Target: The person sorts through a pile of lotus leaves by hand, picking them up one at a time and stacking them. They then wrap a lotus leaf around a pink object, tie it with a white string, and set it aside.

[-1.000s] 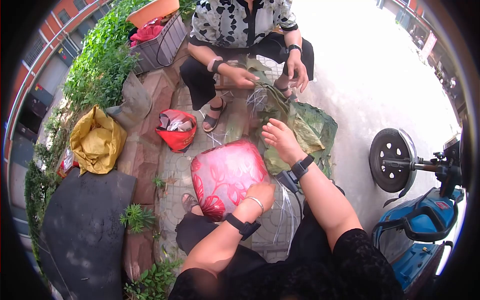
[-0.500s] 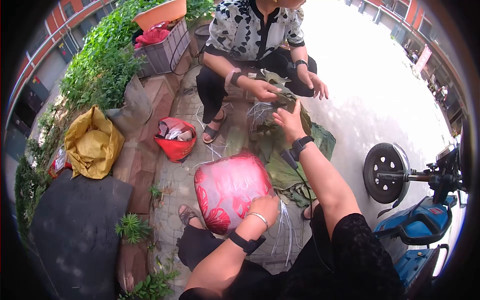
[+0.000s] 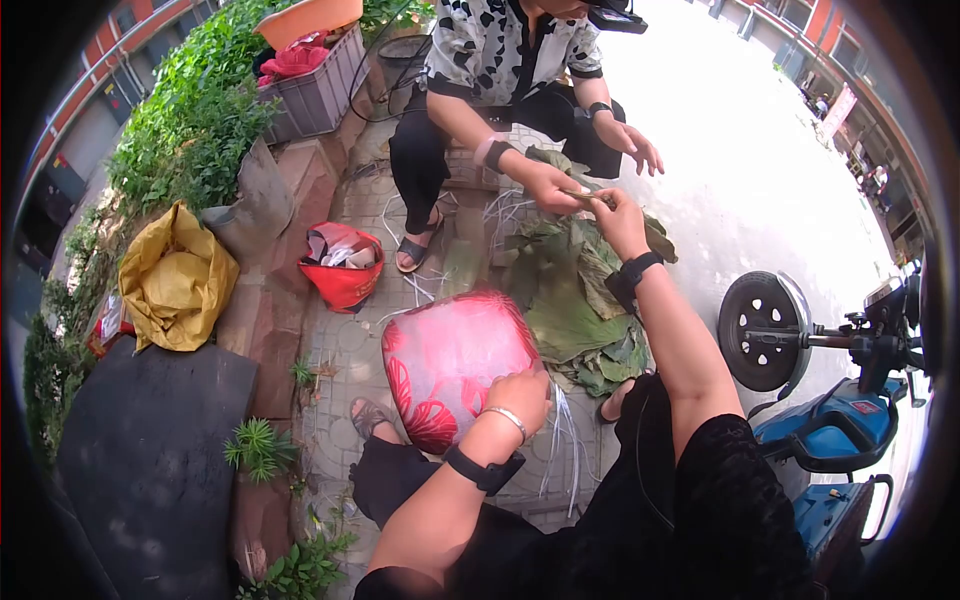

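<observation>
My right hand (image 3: 622,225) pinches the narrow end of a large dried leaf (image 3: 578,196), close to the other person's hand (image 3: 548,186), which grips the same leaf. Below spreads a pile of big, wilted green leaves (image 3: 570,325) on the paving. Beside the pile sits a rounded pink-and-red patterned bundle (image 3: 460,350), its contents hidden. My left hand (image 3: 522,400) is closed at the bundle's right edge, and white strings (image 3: 566,445) hang down from its fingers.
The other person (image 3: 505,60) squats opposite. To the left are a red bag (image 3: 342,268), yellow sack (image 3: 180,285), dark board (image 3: 150,470) and stone kerb (image 3: 265,350). A grey crate (image 3: 315,90) stands behind; a blue scooter (image 3: 835,425) is at right.
My right hand has gone from spread fingers to a pinch on the leaf end beside the other person's hand. My left hand stays at the bundle's edge.
</observation>
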The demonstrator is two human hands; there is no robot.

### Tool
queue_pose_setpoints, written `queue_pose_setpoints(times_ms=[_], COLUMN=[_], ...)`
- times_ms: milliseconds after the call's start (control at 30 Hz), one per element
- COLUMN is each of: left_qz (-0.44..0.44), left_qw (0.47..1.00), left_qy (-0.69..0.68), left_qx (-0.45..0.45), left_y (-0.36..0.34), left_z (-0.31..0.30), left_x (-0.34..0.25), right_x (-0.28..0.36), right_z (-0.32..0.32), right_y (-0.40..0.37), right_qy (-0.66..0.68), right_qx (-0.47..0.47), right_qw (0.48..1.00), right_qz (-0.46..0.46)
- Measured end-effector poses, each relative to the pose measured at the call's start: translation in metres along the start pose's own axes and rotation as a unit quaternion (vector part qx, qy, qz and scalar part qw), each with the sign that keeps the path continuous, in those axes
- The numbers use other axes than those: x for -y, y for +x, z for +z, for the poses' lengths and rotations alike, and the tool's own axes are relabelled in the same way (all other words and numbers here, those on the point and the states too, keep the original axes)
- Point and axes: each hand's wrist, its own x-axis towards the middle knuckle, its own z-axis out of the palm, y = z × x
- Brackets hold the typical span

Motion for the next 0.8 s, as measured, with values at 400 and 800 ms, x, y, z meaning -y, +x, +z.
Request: queue_pose_setpoints(times_ms=[400, 800], left_qz=[0.028, 0.254], left_qw=[0.964, 0.857], left_qy=[-0.052, -0.060], left_qx=[-0.259, -0.445], left_y=[-0.016, -0.071], left_z=[-0.019, -0.029], left_x=[0.003, -0.030], right_x=[0.060, 0.156], right_z=[-0.130, -0.172], right_y=[-0.178, -0.280], right_qy=[0.076, 0.078], right_qx=[0.133, 0.087], right_qw=[0.988, 0.974], right_qz=[-0.009, -0.194])
